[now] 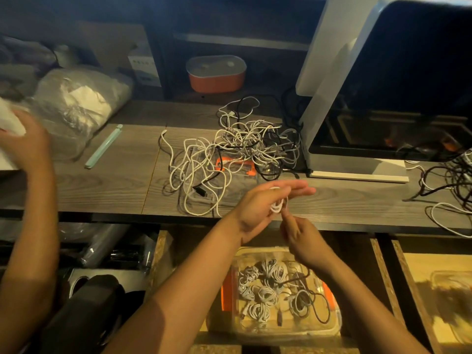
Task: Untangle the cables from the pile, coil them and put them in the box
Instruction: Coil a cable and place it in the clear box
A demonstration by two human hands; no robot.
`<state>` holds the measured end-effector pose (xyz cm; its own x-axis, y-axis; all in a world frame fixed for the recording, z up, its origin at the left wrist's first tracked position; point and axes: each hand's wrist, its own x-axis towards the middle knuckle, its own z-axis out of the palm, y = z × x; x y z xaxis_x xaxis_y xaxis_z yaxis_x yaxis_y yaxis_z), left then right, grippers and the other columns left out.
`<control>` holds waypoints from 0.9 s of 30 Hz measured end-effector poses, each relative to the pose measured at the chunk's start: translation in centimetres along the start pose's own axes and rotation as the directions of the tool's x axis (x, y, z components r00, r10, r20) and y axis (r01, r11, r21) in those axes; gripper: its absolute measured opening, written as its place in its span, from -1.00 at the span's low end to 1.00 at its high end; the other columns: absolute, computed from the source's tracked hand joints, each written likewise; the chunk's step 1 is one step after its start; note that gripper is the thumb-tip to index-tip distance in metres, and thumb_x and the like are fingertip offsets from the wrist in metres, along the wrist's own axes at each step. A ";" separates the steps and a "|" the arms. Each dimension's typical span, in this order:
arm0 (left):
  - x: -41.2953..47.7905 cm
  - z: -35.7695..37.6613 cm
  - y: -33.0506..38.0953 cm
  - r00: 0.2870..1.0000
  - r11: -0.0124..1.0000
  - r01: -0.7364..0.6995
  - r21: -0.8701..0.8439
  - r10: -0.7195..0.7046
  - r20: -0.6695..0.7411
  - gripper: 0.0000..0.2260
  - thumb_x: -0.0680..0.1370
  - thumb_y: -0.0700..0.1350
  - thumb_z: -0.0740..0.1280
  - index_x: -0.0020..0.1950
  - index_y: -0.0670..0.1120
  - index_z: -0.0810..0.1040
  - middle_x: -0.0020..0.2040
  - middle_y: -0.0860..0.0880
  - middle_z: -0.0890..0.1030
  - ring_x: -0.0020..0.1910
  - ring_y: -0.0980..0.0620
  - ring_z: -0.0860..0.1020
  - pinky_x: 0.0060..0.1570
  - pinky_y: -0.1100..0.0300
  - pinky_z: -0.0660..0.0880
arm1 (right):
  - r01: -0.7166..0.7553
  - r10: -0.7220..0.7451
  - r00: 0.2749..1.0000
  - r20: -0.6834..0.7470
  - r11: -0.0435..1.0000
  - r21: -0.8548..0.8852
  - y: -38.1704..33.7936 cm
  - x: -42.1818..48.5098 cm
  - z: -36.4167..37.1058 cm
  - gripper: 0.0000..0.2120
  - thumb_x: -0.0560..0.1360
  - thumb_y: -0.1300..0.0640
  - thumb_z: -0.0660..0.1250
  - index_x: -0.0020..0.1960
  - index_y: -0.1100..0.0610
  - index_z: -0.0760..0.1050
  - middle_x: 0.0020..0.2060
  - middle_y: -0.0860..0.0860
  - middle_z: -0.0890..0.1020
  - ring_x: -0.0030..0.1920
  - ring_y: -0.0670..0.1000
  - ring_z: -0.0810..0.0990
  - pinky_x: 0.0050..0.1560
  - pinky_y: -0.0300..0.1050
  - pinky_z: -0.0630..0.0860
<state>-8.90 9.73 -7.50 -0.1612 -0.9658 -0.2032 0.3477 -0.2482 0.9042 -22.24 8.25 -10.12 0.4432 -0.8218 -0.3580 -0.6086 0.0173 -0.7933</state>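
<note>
Slippage threatens: left hand, fingers straight, carries the white cable coil above the counter edge, while right hand pinches its tail. Slack there could spring loops apart before the box.

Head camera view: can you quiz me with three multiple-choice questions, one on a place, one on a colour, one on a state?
1. Where is the box of coiled cables? A on the shelf; B below the desk edge; C behind the screen.
2. The cable looped round the left hand is: A white; B red; C green.
3. The pile is: A tangled; B coiled; C boxed.
B: it sits beneath the desk's front edge. A: white loops hang by the fingers. A: strands cross loosely.
</note>
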 end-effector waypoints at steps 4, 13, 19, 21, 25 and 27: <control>1.5 0.7 0.2 0.953 0.997 -0.075 0.028 0.079 -0.293 -0.80 0.66 -0.13 0.09 -0.03 -0.06 0.50 -0.35 0.04 0.43 -0.34 0.10 0.42 -0.26 0.23 0.40 | 0.047 -0.038 0.993 0.115 0.996 -0.077 -1.2 -0.1 1.3 -0.69 0.62 -0.03 0.11 -0.11 0.14 0.48 -0.30 -0.05 0.55 -0.33 -0.11 0.49 -0.28 -0.12 0.44; 2.9 -3.5 -1.8 0.953 0.414 -0.016 0.910 0.281 -0.111 -0.73 0.61 0.05 0.16 0.10 -0.05 0.59 -0.06 0.00 0.46 -0.03 0.01 0.46 -0.10 0.13 0.36 | 0.068 -0.011 0.969 0.245 0.973 -0.222 -2.8 -0.4 -2.4 -0.89 0.57 0.15 0.25 0.02 0.13 0.54 -0.18 0.02 0.58 -0.31 -0.05 0.58 -0.29 -0.11 0.60; 1.6 -3.7 -2.5 0.993 0.256 0.054 0.965 0.085 -0.078 -0.57 0.56 0.25 0.11 0.22 0.02 0.53 0.11 -0.04 0.54 0.11 -0.04 0.48 -0.09 0.14 0.32 | 0.060 0.036 0.975 0.217 0.906 -0.420 -2.7 0.7 -5.1 -0.92 0.53 0.08 0.31 -0.13 -0.04 0.54 -0.19 -0.07 0.62 -0.16 -0.10 0.59 -0.13 -0.17 0.56; 1.3 -3.1 -2.5 0.997 0.182 0.063 0.981 0.030 -0.070 -0.47 0.49 0.34 0.16 0.32 0.05 0.45 0.21 -0.03 0.50 0.17 -0.03 0.46 0.00 0.09 0.36 | 0.037 0.054 0.979 0.196 0.902 -0.431 -2.7 0.8 -5.6 -0.95 0.51 0.09 0.34 -0.09 0.03 0.58 -0.18 -0.05 0.62 -0.14 -0.08 0.58 -0.11 -0.16 0.56; 1.4 -2.9 -2.9 0.999 -0.015 0.018 1.000 0.027 -0.017 -0.61 0.49 0.08 0.33 0.30 0.03 0.48 0.16 -0.06 0.56 0.12 -0.08 0.51 -0.01 0.09 0.43 | 0.010 0.054 0.991 0.121 0.880 -0.475 -2.0 1.1 -6.7 -0.94 0.52 0.13 0.33 -0.09 0.04 0.58 -0.18 -0.09 0.58 -0.16 -0.13 0.53 -0.15 -0.24 0.50; 1.6 -3.0 -2.8 0.999 -0.056 0.040 0.998 0.006 -0.040 -0.72 0.52 -0.11 0.26 0.21 0.01 0.56 0.07 -0.10 0.61 0.04 -0.12 0.55 -0.13 0.11 0.43 | -0.008 0.036 0.998 0.048 0.872 -0.490 -1.3 1.4 -7.3 -0.89 0.56 0.14 0.27 0.00 0.07 0.58 -0.15 -0.07 0.57 -0.15 -0.13 0.51 -0.16 -0.27 0.47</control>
<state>-7.31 8.68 -11.46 -0.1221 -0.9695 -0.2124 -0.9473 0.0500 0.3165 -25.66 2.97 -6.00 0.4518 -0.7925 -0.4097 -0.8567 -0.2572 -0.4472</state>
